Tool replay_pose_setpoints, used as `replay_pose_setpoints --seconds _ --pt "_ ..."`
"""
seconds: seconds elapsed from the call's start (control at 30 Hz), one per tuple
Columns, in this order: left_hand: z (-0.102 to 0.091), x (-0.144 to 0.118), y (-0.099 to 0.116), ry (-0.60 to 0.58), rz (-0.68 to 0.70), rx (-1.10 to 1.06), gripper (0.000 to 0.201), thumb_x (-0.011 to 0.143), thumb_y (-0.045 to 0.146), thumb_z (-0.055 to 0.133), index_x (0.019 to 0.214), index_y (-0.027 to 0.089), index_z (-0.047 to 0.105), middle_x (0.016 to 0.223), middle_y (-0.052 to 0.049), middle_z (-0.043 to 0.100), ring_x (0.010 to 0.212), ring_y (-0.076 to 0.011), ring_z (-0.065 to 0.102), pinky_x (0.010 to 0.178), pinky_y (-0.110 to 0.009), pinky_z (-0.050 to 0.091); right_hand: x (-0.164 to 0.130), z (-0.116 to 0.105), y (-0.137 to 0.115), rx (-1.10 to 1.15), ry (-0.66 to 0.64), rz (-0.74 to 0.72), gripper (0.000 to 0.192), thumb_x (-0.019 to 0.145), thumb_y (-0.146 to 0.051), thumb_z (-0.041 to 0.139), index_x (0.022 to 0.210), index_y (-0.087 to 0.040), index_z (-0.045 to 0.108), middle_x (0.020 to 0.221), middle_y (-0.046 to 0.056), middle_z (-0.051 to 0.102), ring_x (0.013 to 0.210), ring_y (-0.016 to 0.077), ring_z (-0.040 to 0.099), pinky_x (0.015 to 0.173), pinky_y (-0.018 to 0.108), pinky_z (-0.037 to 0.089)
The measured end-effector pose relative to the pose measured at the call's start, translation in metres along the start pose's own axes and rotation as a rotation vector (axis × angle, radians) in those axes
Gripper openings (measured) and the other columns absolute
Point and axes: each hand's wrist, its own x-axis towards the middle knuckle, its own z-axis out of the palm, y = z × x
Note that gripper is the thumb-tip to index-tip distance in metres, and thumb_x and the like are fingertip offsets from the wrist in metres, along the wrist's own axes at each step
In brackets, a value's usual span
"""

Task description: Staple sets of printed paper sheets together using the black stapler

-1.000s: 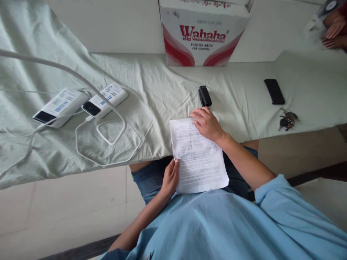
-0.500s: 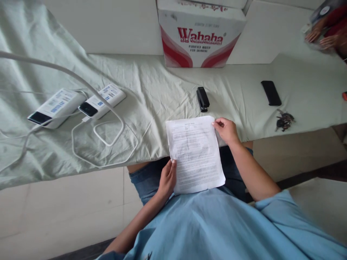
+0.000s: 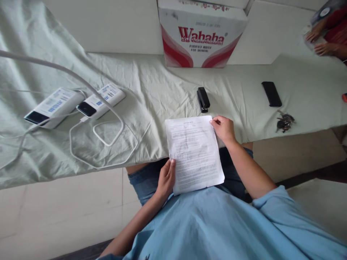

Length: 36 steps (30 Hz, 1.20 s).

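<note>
Printed sheets of paper [image 3: 195, 155] lie over the table's front edge and reach down to my lap. Whether it is one sheet or a thin stack, I cannot tell for sure. My left hand [image 3: 166, 177] grips the left edge, its thumb on top of the print. At the top right corner, my right hand [image 3: 223, 128] pinches the paper between thumb and fingers. Just beyond the paper's top edge rests a black stapler [image 3: 203, 99], touched by neither hand.
Two white power banks [image 3: 55, 107] with looping white cables [image 3: 108, 144] lie on the cloth-covered table [image 3: 151, 83] at left. A Wahaha water carton [image 3: 203, 39] stands behind. To the right are a black phone [image 3: 271, 94] and keys [image 3: 285, 121]. Another person's hands [image 3: 321, 43] show at far right.
My right hand has shifted slightly left along with the paper's top right corner. My left hand keeps its hold. The other person's hands have moved a little.
</note>
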Motion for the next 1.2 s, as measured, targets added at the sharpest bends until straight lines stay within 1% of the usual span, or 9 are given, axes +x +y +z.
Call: replay_pose_setpoints --seconds 0.13,0.27,0.47,0.53,0.6,0.8,0.9,1.03,1.2 --pt "0.001 0.003 -0.004 -0.036 -0.019 -0.075 0.069 0.088 0.078 0.065 0.116 0.015 0.074 0.103 -0.012 0.078 0.100 -0.0287 0.071 0.088 -0.035 0.054 0.001 0.004 0.003 -0.055 0.031 -0.057 0.012 0.088 -0.031 0.067 0.087 -0.022 0.075 0.087 0.006 0.076 0.078 0.0223 0.068 0.078 0.036 0.051" --pt "0.002 0.004 -0.004 -0.010 -0.018 -0.057 0.068 0.086 0.078 0.068 0.111 0.015 0.075 0.102 -0.013 0.079 0.100 -0.0295 0.072 0.081 -0.033 0.055 -0.004 0.010 0.006 -0.134 0.137 -0.122 0.022 0.090 -0.030 0.064 0.104 -0.021 0.078 0.103 0.010 0.075 0.087 0.0252 0.070 0.079 0.038 0.054" --pt "0.005 0.002 -0.001 -0.054 -0.069 -0.178 0.065 0.085 0.070 0.075 0.117 0.013 0.072 0.105 -0.013 0.080 0.094 -0.0287 0.074 0.080 -0.035 0.058 -0.011 0.018 0.004 -0.221 0.156 -0.139 0.029 0.093 -0.033 0.062 0.115 -0.021 0.077 0.117 0.013 0.072 0.095 0.0280 0.069 0.079 0.040 0.055" --pt "0.005 0.002 -0.001 -0.054 -0.091 -0.186 0.066 0.084 0.070 0.076 0.117 0.013 0.073 0.100 -0.012 0.080 0.090 -0.0283 0.074 0.077 -0.035 0.058 -0.010 0.019 0.003 -0.221 0.163 -0.138 0.028 0.093 -0.034 0.063 0.112 -0.021 0.077 0.117 0.014 0.071 0.097 0.0289 0.068 0.079 0.040 0.054" --pt "0.005 0.002 -0.001 -0.056 -0.108 -0.187 0.068 0.083 0.071 0.076 0.117 0.013 0.073 0.095 -0.010 0.080 0.086 -0.0275 0.073 0.074 -0.034 0.057 -0.007 0.016 0.001 -0.198 0.140 -0.136 0.021 0.091 -0.035 0.063 0.098 -0.021 0.077 0.108 0.012 0.072 0.093 0.0283 0.066 0.079 0.039 0.053" --pt "0.004 -0.001 -0.002 -0.035 -0.109 -0.176 0.068 0.080 0.072 0.079 0.115 0.013 0.076 0.088 -0.007 0.079 0.072 -0.0213 0.067 0.065 -0.029 0.051 -0.009 0.000 -0.006 0.005 -0.074 -0.037 0.027 0.094 -0.046 0.056 0.086 -0.024 0.070 0.071 0.002 0.068 0.066 0.0205 0.059 0.068 0.033 0.044" --pt "0.004 -0.003 -0.002 -0.047 -0.108 -0.191 0.067 0.081 0.071 0.079 0.117 0.014 0.076 0.089 -0.008 0.079 0.076 -0.0230 0.070 0.067 -0.030 0.052 -0.014 -0.004 -0.007 0.054 -0.076 -0.034 0.032 0.094 -0.048 0.054 0.075 -0.025 0.064 0.060 0.000 0.057 0.061 0.0187 0.051 0.063 0.032 0.039" --pt "0.004 -0.004 0.006 -0.102 -0.149 -0.276 0.062 0.080 0.064 0.083 0.119 0.016 0.075 0.106 -0.012 0.081 0.095 -0.0295 0.075 0.079 -0.035 0.058 -0.021 -0.007 -0.004 0.318 -0.090 0.003 0.037 0.095 -0.055 0.056 0.075 -0.025 0.060 0.062 -0.003 0.049 0.060 0.0162 0.045 0.059 0.030 0.036" --pt "0.005 0.005 0.027 -0.130 -0.268 -0.457 0.068 0.068 0.058 0.092 0.117 0.014 0.076 0.117 -0.017 0.080 0.106 -0.0368 0.076 0.090 -0.044 0.061 -0.030 -0.018 -0.008 0.640 -0.189 0.097 0.038 0.092 -0.062 0.064 0.082 -0.025 0.061 0.072 -0.002 0.055 0.066 0.0167 0.051 0.064 0.030 0.045"
